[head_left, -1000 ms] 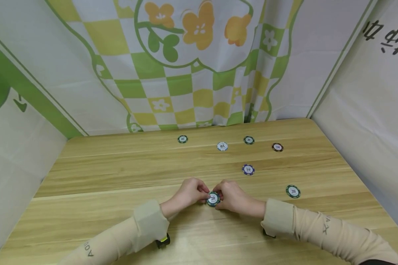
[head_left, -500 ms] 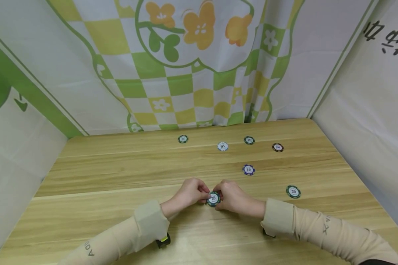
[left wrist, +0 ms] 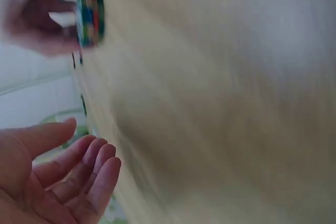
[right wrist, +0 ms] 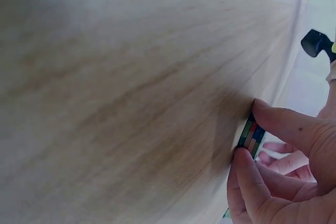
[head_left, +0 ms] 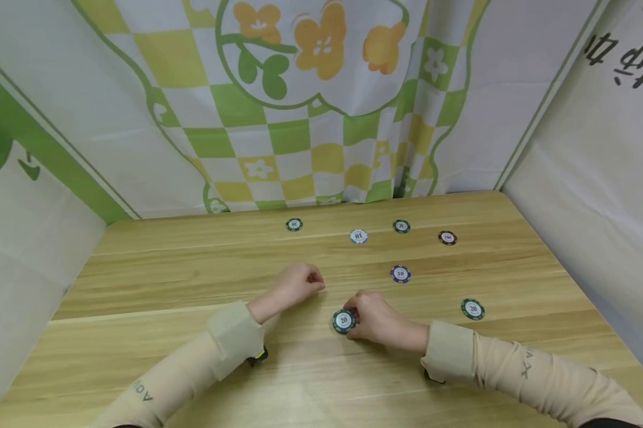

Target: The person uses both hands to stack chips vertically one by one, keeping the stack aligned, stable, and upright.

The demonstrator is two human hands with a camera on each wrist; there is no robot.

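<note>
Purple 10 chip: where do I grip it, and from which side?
Probably pinch the purple 10 chip by opposite edges of its rim, coming from its left with the empty left hand. It lies flat on the table, so only the rim offers a hold; the right hand grips the green 20 stack.

This looks like a cloth-walled booth: a printed curtain (head_left: 313, 142) hangs behind a wooden table (head_left: 160, 273), with pale sheets (head_left: 594, 190) along both sides. Whether it stands in a home, office or lab cannot be told.
</note>
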